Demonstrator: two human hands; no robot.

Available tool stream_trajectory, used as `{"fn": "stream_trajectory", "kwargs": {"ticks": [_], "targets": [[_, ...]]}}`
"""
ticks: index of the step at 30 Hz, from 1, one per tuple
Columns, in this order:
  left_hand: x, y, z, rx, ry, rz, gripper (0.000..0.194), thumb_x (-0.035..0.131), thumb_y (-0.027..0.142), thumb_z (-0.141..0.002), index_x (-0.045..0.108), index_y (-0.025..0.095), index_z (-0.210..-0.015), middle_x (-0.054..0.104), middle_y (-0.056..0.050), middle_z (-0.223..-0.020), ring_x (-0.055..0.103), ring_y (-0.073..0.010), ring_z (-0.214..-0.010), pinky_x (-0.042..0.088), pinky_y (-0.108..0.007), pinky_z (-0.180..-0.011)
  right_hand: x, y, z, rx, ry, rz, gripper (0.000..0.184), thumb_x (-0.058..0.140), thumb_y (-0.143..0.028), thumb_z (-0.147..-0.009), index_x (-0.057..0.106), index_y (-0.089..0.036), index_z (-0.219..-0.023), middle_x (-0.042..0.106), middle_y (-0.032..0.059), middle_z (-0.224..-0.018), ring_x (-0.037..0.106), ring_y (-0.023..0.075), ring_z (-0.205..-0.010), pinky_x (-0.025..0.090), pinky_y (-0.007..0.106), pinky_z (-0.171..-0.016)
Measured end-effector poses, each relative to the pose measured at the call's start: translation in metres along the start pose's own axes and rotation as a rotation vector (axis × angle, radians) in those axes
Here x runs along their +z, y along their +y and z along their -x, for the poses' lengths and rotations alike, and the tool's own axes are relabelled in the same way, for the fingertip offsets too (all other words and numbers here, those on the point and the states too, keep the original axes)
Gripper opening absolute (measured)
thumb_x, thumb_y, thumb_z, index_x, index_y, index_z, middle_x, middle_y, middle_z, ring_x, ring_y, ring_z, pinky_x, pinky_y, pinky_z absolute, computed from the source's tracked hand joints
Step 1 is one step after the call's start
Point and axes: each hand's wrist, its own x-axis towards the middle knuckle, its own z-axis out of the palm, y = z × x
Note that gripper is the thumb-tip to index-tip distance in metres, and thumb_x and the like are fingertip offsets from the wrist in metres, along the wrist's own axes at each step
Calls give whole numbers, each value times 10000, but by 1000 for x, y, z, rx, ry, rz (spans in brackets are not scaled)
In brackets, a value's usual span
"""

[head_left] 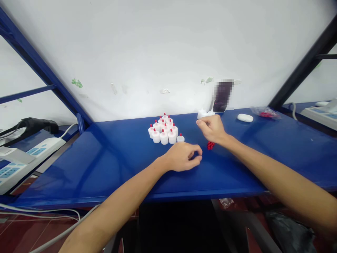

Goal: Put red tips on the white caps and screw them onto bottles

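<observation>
My left hand (183,157) hovers over the front middle of the table, thumb and index finger curved apart with nothing between them. Just behind it stands a small white bottle (180,138) with a red tip, at the corner of a close group of similar white bottles (164,137). My right hand (212,128) is closed, fingers curled in; what they hold, if anything, is hidden. Several white pieces (202,113) lie right behind that hand, partly covered by it. A small pile of red caps (210,145) rests on the table below the right wrist.
On the blue table (113,168), a phone (223,96) leans against the wall. To its right are a white oval case (245,117) and a clear bag with red pieces (265,113). Power strips (34,154) and cables lie at the left.
</observation>
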Motion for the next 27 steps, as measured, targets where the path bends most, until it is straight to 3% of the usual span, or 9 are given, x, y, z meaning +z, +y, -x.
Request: {"fn": "stream_trajectory", "kwargs": {"ticks": [3,5,8,12,17,27], "targets": [[-3,3,0,21,-98,-106,128,617,275,-847,694,185,-896,576,43,-605,509,-107,-543,361,-251,-577,-2,2,-2,-34,-41,61,438,449,-345,-886,246,-221,-517,225,-41,-488,244,98,-477,229,290,-506],[-4,3,0,4,-87,-132,144,609,284,-853,698,182,-902,595,34,-624,521,-114,-560,358,-254,-578,-2,2,-3,-65,-80,92,382,457,-382,-911,376,-215,-577,357,-28,-534,347,123,-519,292,296,-550],[-4,2,0,-1,-87,-151,156,603,291,-859,699,179,-909,607,27,-636,528,-120,-568,362,-253,-589,0,0,-2,-114,-176,75,238,422,-357,-955,544,-198,-826,553,42,-799,511,189,-714,398,331,-679],[-2,1,0,1,-105,-175,161,597,302,-869,697,184,-916,614,25,-644,533,-121,-566,364,-254,-591,6,-7,2,-184,-243,54,278,381,-306,-992,624,-192,-918,497,108,-1059,511,237,-915,441,418,-848],[-1,1,-1,-7,-102,-171,153,596,298,-875,699,189,-904,606,34,-638,535,-114,-559,378,-255,-588,13,-15,6,-174,-230,34,272,471,-337,-979,700,-201,-1034,465,70,-927,501,230,-866,458,419,-810],[0,0,-1,-30,-105,-172,167,594,303,-880,702,187,-931,601,26,-616,553,-126,-557,380,-246,-575,27,-14,8,-95,-265,-84,186,594,-317,-926,702,-207,-1029,631,61,-974,611,186,-822,491,341,-734]]}}
